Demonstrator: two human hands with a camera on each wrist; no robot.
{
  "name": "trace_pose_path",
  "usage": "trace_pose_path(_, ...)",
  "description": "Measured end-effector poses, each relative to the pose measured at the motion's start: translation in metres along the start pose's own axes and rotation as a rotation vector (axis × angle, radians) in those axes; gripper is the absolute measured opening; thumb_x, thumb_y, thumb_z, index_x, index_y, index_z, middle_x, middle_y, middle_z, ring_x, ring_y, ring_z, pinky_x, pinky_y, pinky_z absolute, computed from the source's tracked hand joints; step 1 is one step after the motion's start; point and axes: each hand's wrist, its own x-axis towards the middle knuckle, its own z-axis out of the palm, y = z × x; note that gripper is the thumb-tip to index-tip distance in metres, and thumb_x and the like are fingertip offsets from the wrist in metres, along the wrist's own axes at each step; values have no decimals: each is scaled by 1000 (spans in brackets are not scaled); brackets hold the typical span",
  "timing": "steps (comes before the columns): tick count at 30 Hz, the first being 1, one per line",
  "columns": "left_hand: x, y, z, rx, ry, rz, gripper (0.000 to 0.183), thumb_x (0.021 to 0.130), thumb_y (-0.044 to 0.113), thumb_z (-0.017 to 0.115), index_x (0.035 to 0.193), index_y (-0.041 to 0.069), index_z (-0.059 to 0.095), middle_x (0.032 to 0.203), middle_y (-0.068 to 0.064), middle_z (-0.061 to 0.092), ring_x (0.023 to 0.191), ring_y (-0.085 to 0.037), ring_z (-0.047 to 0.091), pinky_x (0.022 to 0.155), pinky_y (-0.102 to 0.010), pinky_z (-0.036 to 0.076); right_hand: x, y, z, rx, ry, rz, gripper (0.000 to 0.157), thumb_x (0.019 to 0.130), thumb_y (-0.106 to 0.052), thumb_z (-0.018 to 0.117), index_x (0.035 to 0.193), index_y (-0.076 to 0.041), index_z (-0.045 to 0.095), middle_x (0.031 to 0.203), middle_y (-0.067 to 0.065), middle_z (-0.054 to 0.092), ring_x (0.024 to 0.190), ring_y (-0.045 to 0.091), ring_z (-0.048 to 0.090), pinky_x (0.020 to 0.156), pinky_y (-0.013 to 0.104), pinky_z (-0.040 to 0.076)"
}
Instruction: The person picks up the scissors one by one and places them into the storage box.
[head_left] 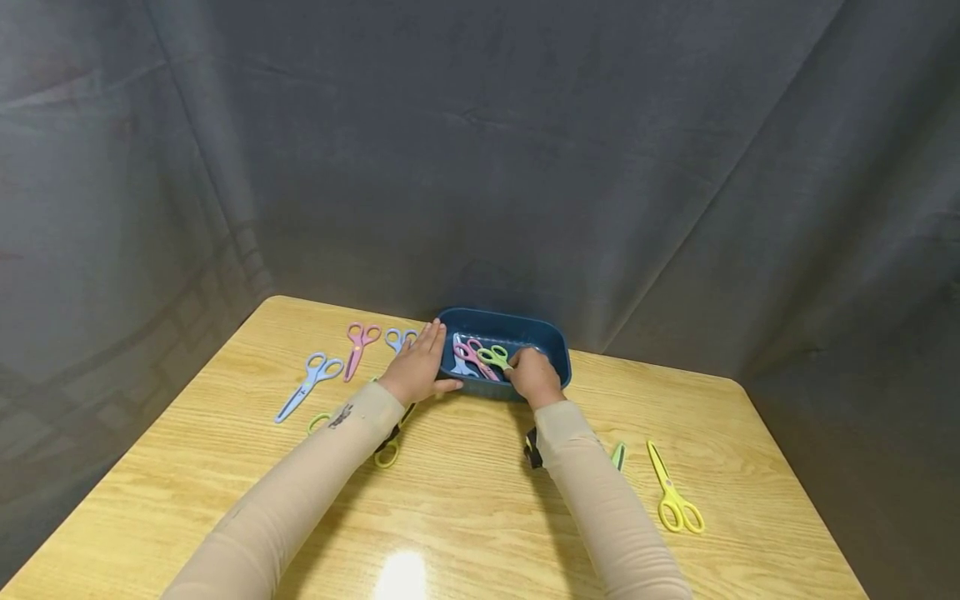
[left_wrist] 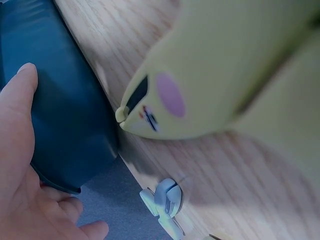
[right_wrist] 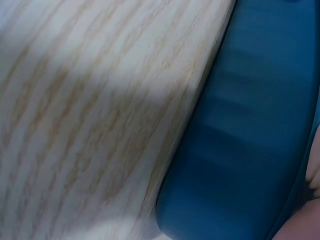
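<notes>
A dark blue plastic bin [head_left: 506,317] stands at the back of the table. My left hand [head_left: 415,367] rests against its left end, fingers straight, thumb stretched along the front wall; the left wrist view shows that thumb [left_wrist: 26,85] on the wall. Inside the bin, my right hand [head_left: 537,378] pinches light green scissors [head_left: 492,356] by the blade end, which the fingers hide. Beside them lie pink scissors [head_left: 468,350] and blue scissors [head_left: 460,365]. The right wrist view catches only the bin's outer wall [right_wrist: 240,140] and a bit of the hand.
Left on the wooden table lie pink scissors [head_left: 358,350], blue scissors [head_left: 309,385] and more blue scissors [head_left: 398,338] by the left hand. Yellow-green scissors [head_left: 386,454] are partly under the left arm. Yellow scissors [head_left: 672,492] and partly hidden green scissors [head_left: 618,456] lie right. Grey curtains [head_left: 480,167] hang behind.
</notes>
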Motion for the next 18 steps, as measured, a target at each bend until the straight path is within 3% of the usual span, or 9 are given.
trace_pose_path(6, -1, 1, -2, -8, -2, -2, 105, 83, 60, 57, 149, -2, 4, 156, -18, 1, 143, -30, 2, 111, -52, 14, -1, -1, 0, 27, 8, -20, 17, 86, -19, 69, 99, -10, 71, 101, 6, 66, 85, 21, 59, 75, 40, 49)
trace_pose_path(9, -1, 1, -3, -8, -2, -6, 105, 83, 60, 57, 149, -2, 4, 156, -18, 1, 143, -29, 2, 111, -51, 13, 1, 1, 2, 48, 29, -49, 10, 86, -14, 66, 77, -10, 66, 75, 1, 59, 69, 16, 52, 64, 33, 45)
trace_pose_path(11, -1, 1, -3, -10, 5, -4, 105, 83, 60, 58, 149, -3, 6, 155, -19, 2, 143, -30, 4, 111, -51, 13, 1, 1, 2, 59, 37, -67, 26, 85, -11, 64, 62, -12, 53, 60, -2, 44, 58, 15, 42, 55, 30, 36)
trace_pose_path(13, -2, 1, -3, -13, 5, -4, 105, 83, 60, 58, 149, -3, 6, 155, -19, 2, 143, -30, 4, 111, -52, 13, 1, 2, 3, 63, 39, -81, 33, 85, -10, 61, 57, -14, 43, 57, -3, 32, 55, 15, 33, 53, 30, 27)
trace_pose_path(18, -3, 2, -5, -8, 1, -3, 104, 83, 60, 58, 149, -3, 6, 155, -19, 2, 143, -30, 4, 111, -52, 14, 0, 3, 4, 52, 43, -71, 19, 88, -13, 59, 68, -13, 57, 65, -2, 44, 61, 17, 43, 56, 31, 33)
